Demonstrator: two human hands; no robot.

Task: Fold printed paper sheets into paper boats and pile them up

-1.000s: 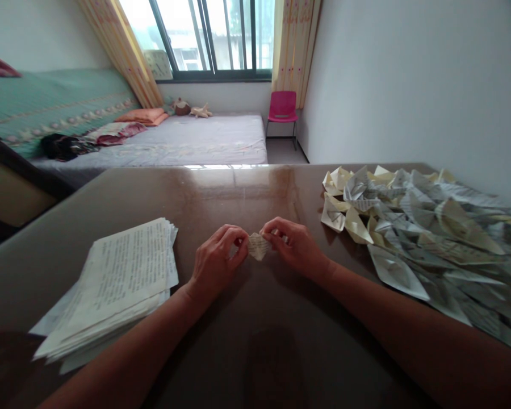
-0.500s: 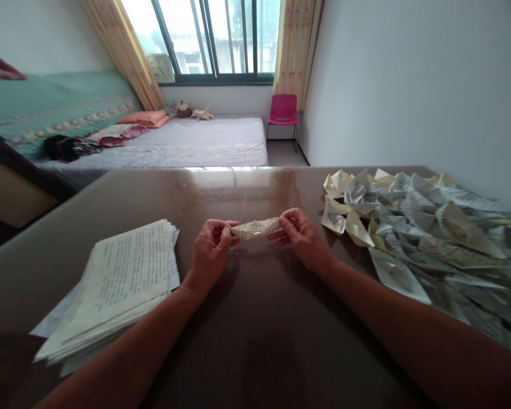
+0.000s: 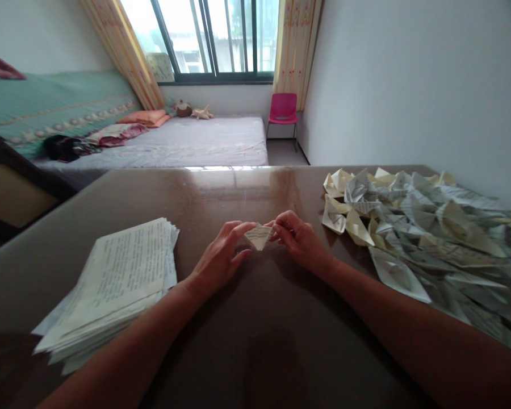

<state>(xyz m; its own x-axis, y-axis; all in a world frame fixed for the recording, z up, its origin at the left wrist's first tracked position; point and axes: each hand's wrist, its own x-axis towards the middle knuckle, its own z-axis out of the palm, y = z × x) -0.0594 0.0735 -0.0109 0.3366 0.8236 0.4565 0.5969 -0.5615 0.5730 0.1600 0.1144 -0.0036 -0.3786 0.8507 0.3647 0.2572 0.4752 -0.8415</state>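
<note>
One folded paper, left hand, right hand at edges, table below

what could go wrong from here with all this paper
The folded paper might slip or tear: the right hand pinches one corner, while the left thumb stands off it. The paper boats overlap loosely, so a bump from the right forearm could crush some. The uneven paper stack could slide if the left forearm brushes it.
</note>
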